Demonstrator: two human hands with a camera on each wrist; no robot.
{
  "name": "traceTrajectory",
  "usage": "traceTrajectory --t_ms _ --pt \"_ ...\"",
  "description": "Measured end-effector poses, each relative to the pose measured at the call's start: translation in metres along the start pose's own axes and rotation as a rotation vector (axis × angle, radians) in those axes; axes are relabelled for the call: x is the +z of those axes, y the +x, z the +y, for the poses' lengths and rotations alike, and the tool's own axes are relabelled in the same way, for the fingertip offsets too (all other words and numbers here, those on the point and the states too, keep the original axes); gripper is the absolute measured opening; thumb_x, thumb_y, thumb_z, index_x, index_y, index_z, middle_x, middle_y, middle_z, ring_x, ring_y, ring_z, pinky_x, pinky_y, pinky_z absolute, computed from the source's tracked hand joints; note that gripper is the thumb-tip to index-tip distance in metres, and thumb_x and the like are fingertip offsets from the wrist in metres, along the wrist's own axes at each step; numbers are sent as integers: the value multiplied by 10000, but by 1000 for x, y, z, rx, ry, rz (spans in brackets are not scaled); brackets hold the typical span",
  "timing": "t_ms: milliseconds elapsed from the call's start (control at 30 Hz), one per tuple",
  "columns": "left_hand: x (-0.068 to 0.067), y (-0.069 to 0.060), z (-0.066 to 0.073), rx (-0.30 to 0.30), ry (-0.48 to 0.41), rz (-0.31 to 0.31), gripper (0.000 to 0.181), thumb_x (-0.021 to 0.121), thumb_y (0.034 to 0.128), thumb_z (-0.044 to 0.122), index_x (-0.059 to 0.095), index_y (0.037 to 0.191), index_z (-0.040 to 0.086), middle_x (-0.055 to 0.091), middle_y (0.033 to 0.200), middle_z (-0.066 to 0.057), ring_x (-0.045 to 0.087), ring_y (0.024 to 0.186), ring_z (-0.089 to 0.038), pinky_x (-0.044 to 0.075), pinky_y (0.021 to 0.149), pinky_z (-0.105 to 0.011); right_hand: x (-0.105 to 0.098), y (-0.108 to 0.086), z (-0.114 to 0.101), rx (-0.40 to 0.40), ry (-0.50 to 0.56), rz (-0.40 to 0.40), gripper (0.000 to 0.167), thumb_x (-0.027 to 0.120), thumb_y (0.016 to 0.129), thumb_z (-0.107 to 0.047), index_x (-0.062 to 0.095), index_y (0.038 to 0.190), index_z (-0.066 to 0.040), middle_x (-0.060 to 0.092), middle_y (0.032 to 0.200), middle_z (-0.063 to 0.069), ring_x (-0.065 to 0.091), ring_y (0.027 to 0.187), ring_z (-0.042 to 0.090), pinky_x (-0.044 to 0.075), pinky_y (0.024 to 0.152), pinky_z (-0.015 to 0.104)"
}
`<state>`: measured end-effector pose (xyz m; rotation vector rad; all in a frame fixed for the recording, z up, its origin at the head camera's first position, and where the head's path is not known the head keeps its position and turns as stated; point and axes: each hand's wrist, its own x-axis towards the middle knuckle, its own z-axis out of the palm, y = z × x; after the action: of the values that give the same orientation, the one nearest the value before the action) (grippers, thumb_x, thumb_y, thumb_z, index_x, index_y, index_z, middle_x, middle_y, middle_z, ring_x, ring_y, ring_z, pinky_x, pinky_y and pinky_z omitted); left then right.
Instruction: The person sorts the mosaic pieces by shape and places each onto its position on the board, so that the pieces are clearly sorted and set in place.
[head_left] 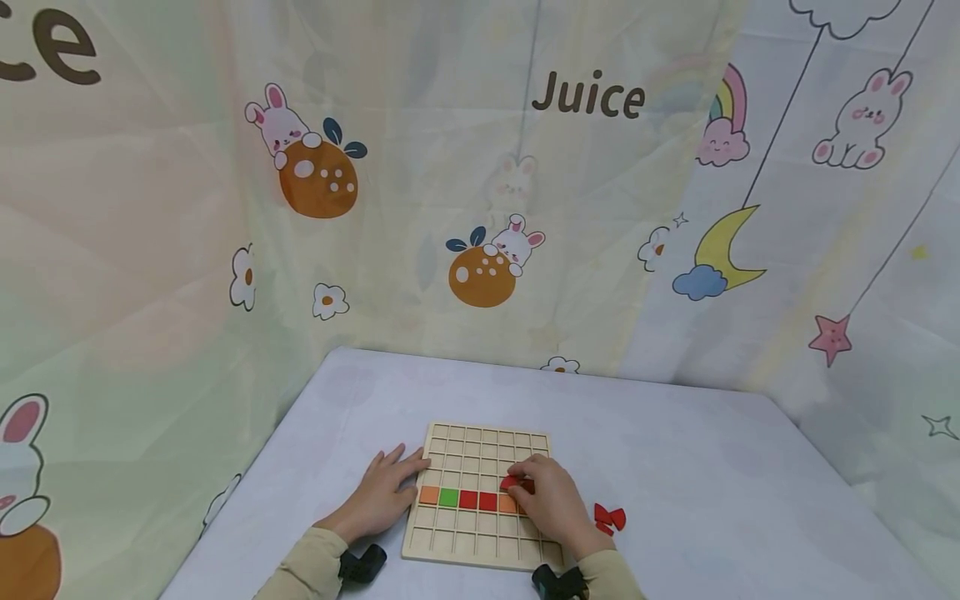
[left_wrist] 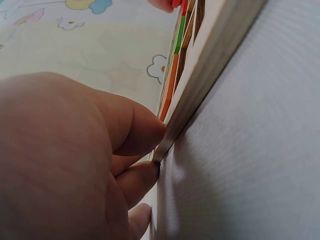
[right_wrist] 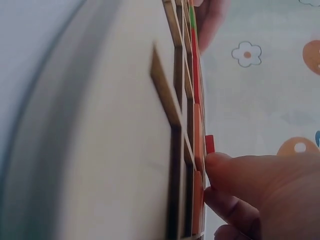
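I've L hand (head_left: 378,493) w/ fingers fairly straight, tips on L edge of grid board (head_left: 442,540), gripping nothing I can see. Tile row (head_left: 468,499) runs sideways betw. both hands. R hand (head_left: 553,502) pinches a red piece (head_left: 508,482) thumb-to-finger, just beyond the row, so R's nearer; piece's long axis, can't tell. Loose red pcs (head_left: 617,518) just R of R hand.

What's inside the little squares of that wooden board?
One row of the wooden board holds an orange tile, a green tile, two red tiles, then two more orange tiles. The right hand covers the row's end, so I can't tell what's there.
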<state>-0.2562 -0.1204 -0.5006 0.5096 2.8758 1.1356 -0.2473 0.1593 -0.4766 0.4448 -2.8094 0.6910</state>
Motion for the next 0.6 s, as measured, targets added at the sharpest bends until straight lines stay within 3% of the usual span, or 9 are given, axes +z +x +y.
traceTrajectory --t_ms 600 --pt "-1 0 -2 -1 12 -9 411 543 944 122 583 1352 102 420 1522 -65 166 1478 -363 21 1200 -552 1 -1 -1 -20 15 -9 193 767 843 -194 744 1027 -140 604 923 -65 547 793 87 515 673 244"
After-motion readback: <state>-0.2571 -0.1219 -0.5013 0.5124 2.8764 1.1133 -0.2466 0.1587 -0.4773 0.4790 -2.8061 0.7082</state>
